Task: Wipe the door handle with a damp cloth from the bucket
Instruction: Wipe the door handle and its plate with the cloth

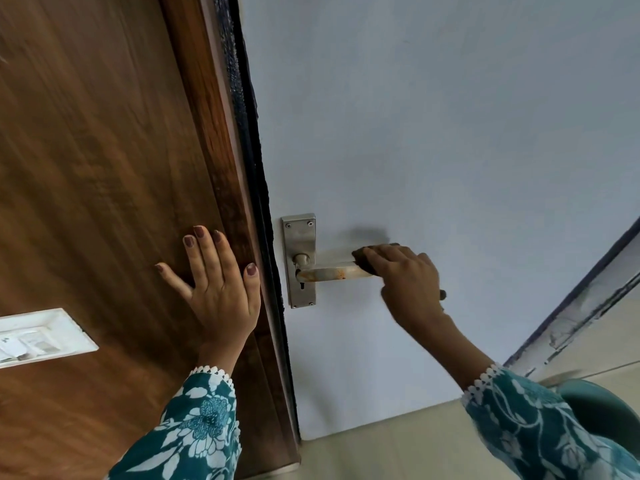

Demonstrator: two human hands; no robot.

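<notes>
A metal lever door handle (329,272) with rust stains juts from a steel backplate (300,237) on the pale blue door (433,133). My right hand (405,275) wraps the lever's outer end with a dark cloth (362,260) pressed under its fingers; most of the cloth is hidden by the hand. My left hand (216,282) lies flat with fingers spread on the brown wooden panel (104,168), left of the door's edge.
A white switch plate (45,336) sits on the wooden panel at lower left. A dark door frame strip (256,168) runs between panel and door. A teal bucket rim (595,400) shows at lower right on the beige floor (398,445).
</notes>
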